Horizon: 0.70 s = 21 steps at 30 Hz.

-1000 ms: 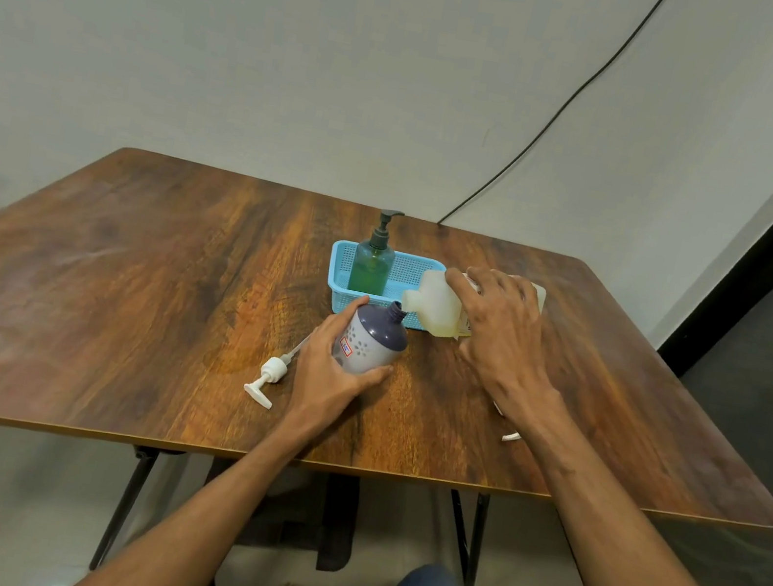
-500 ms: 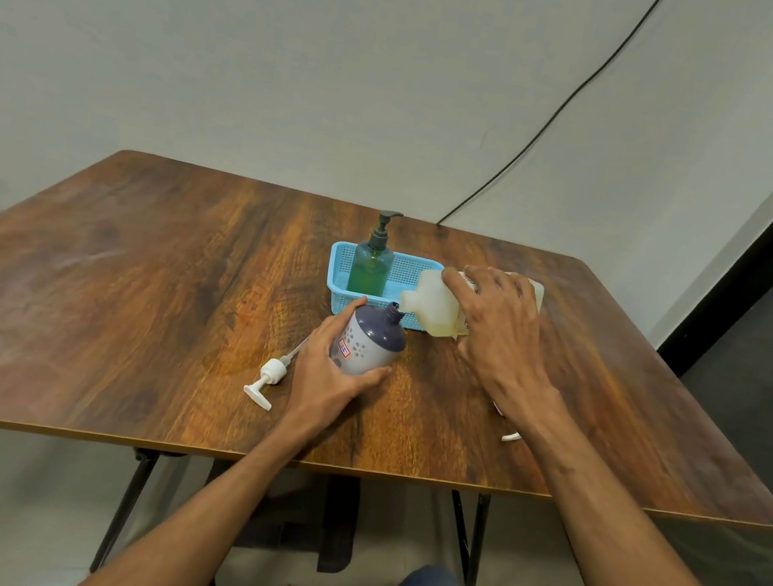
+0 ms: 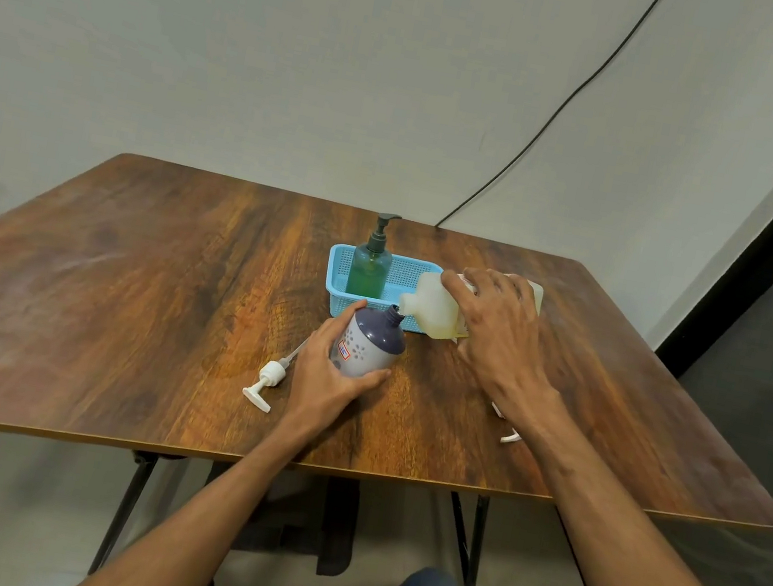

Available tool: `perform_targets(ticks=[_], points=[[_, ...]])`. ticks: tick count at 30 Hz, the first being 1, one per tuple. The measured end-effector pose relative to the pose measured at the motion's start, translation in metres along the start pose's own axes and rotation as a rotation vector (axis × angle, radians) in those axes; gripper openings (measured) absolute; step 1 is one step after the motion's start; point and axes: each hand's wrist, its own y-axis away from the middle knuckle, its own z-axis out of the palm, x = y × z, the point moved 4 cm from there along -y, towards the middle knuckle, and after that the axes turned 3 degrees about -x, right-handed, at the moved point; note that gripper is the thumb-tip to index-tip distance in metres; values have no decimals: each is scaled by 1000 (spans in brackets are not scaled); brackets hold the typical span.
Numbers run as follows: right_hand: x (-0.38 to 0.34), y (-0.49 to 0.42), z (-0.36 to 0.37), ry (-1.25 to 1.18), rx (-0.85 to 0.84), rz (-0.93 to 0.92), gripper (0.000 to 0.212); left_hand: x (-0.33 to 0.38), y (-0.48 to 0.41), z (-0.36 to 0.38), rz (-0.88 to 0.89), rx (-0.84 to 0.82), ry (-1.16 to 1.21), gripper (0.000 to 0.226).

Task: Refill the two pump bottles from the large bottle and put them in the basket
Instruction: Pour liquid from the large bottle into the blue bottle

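1. Gripping the purple pump bottle [image 3: 367, 343] in the left hand [image 3: 327, 380], fingers curled round its far side and thumb lying along its near side. Holding it low at the middle of the table [image 3: 115, 296], leaning to the right, pump off and neck open, its base hidden behind the hand.
2. Clasping the large bottle [image 3: 433, 309] from above in the right hand [image 3: 496, 333], fingers bent over its pale body. Tipping it to the left, almost level, spout meeting the open neck of the purple pump bottle, with no stream of liquid clear enough to make out.
3. Showing, just left of the left hand, the white pump head [image 3: 268, 383] lying flat on the table, its tube pointing toward the purple pump bottle.
4. Showing the green pump bottle [image 3: 368, 271] standing upright, pump fitted, in the left end of the blue basket [image 3: 338, 279], just behind the purple pump bottle, left of the large bottle and apart from both hands.
5. Covering most of a small white item [image 3: 509, 437] with the right wrist, too little of it showing to name.
6. Showing a black cable [image 3: 550, 115] running down the wall to the table's far edge.
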Motion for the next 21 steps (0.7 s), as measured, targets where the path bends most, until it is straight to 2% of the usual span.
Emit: perform_targets(ticks=[21], points=[[5, 3, 0, 4, 6, 1, 81, 1, -1, 2, 21, -2, -25, 90]])
